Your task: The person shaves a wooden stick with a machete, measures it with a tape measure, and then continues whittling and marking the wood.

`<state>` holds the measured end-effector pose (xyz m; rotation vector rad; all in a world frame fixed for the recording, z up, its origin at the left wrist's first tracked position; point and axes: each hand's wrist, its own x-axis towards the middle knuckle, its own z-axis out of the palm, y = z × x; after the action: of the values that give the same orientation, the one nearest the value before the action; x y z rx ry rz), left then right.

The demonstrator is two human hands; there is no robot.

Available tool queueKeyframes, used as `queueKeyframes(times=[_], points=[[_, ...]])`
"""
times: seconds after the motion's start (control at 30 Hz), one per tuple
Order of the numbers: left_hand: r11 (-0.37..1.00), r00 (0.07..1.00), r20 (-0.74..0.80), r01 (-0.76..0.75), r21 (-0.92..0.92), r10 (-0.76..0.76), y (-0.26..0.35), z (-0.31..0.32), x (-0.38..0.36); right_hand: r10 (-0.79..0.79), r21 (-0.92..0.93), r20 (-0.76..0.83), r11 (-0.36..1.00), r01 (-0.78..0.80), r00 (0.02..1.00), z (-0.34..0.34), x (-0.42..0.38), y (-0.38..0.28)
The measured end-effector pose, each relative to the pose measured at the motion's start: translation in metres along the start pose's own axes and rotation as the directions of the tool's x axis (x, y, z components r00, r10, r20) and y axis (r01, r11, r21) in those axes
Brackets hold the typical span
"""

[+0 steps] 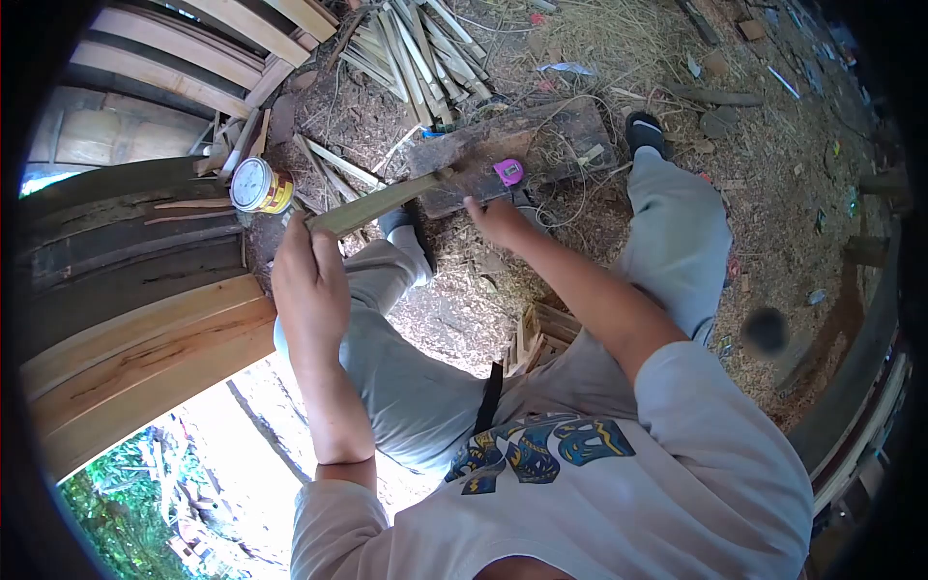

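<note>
My left hand (311, 268) is closed round the near end of a flat greenish wooden strip (377, 205). The strip slants up to the right, and its far end lies over a dark, worn plank (522, 145) on the ground. Near the plank's front edge is my right hand (498, 222), below a pink tape measure (508, 172) and not touching it. A finger of that hand points toward the strip; whether the hand holds anything small is hidden. Loose string (586, 159) runs over the plank.
A white and yellow bucket (261, 187) stands at the left beside stacked timber beams (145, 358). Behind the plank lies a pile of thin wooden strips (418, 58). Wood shavings cover the ground, and my feet are either side of the plank.
</note>
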<state>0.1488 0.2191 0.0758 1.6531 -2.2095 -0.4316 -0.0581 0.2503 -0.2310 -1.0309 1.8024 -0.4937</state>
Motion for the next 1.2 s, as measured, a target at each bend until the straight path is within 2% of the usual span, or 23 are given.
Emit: queueKeyframes(times=[0.03, 0.1, 0.17, 0.23, 0.27, 0.4, 0.47, 0.63, 0.7, 0.73, 0.8, 0.83, 0.93, 1.0, 1.03, 1.07, 1.1, 1.13, 1.17, 1.2], points=[[1.000, 1.000, 0.002, -0.010, 0.011, 0.010, 0.002, 0.001, -0.004, 0.086, -0.040, 0.026, 0.996, -0.085, 0.996, 0.006, 0.009, 0.018], [0.993, 0.993, 0.020, -0.116, 0.039, 0.115, 0.010, 0.006, -0.004, 0.074, -0.081, -0.047, 0.994, -0.078, 0.996, 0.020, 0.030, 0.044], [0.987, 0.989, -0.023, -0.147, 0.062, 0.148, 0.014, 0.011, -0.002, 0.073, -0.139, -0.104, 0.986, -0.087, 0.992, 0.019, 0.029, 0.050], [0.998, 0.998, 0.032, -0.055, -0.003, 0.055, 0.016, 0.008, 0.009, 0.051, -0.079, -0.119, 0.995, -0.061, 0.992, 0.011, 0.015, 0.037], [0.989, 0.985, -0.093, -0.144, 0.018, 0.145, 0.013, 0.013, 0.012, 0.081, -0.064, -0.070, 0.994, -0.085, 0.994, 0.002, 0.013, 0.030], [0.992, 0.989, -0.109, -0.085, 0.097, 0.095, 0.012, 0.008, 0.030, 0.090, -0.060, -0.085, 0.994, -0.095, 0.992, 0.013, 0.029, 0.029], [0.992, 0.986, -0.146, -0.067, 0.104, 0.082, 0.010, 0.011, 0.037, 0.093, 0.038, -0.120, 0.995, -0.089, 0.988, 0.023, 0.018, 0.015], [0.993, 0.988, -0.152, -0.023, 0.113, 0.040, 0.008, 0.014, 0.034, 0.072, 0.142, -0.042, 0.988, -0.065, 0.997, 0.015, -0.015, -0.029], [0.997, 0.984, -0.176, -0.007, 0.081, 0.021, 0.010, 0.014, 0.031, -0.097, 0.184, -0.111, 0.976, 0.116, 0.989, 0.005, -0.024, -0.052], [0.996, 0.985, -0.171, -0.014, 0.083, 0.028, 0.006, 0.013, 0.031, -0.092, 0.176, -0.100, 0.978, 0.109, 0.991, -0.001, -0.031, -0.066], [0.998, 0.986, -0.168, 0.002, 0.064, 0.008, 0.001, 0.011, 0.033, -0.224, 0.191, -0.044, 0.955, 0.229, 0.973, -0.012, -0.040, -0.095], [0.999, 0.986, -0.167, 0.007, 0.051, 0.002, -0.002, 0.010, 0.034, -0.223, 0.184, -0.033, 0.957, 0.225, 0.974, -0.014, -0.045, -0.104], [1.000, 0.988, -0.151, 0.030, 0.005, -0.028, -0.006, 0.008, 0.035, -0.412, 0.283, -0.165, 0.851, 0.443, 0.896, 0.005, -0.047, -0.107], [0.999, 0.988, -0.145, 0.044, -0.019, -0.047, -0.015, 0.006, 0.039, -0.414, 0.238, -0.328, 0.833, 0.498, 0.849, 0.031, -0.033, -0.062], [0.998, 0.990, -0.136, 0.037, 0.048, -0.031, -0.024, 0.005, 0.037, -0.113, 0.280, -0.184, 0.946, 0.162, 0.976, 0.049, -0.007, -0.011], [0.993, 0.991, -0.132, 0.021, 0.114, -0.006, -0.029, 0.003, 0.039, 0.207, 0.268, -0.047, 0.945, -0.187, 0.977, 0.063, 0.023, 0.035], [0.994, 0.990, -0.142, 0.010, 0.112, 0.007, -0.029, 0.001, 0.040, 0.148, 0.130, -0.137, 0.983, -0.131, 0.979, 0.070, 0.037, 0.061], [1.000, 0.991, -0.135, 0.009, 0.028, -0.006, -0.026, 0.001, 0.038, 0.084, -0.005, -0.225, 0.996, -0.087, 0.971, 0.073, 0.049, 0.068], [0.998, 0.993, -0.112, 0.027, -0.056, -0.033, -0.027, 0.003, 0.036, 0.092, 0.002, -0.228, 0.996, -0.094, 0.969, 0.074, 0.052, 0.065], [0.998, 0.992, -0.118, 0.032, -0.061, -0.039, -0.033, 0.003, 0.036, 0.148, 0.081, -0.175, 0.988, -0.135, 0.973, 0.077, 0.046, 0.062]])
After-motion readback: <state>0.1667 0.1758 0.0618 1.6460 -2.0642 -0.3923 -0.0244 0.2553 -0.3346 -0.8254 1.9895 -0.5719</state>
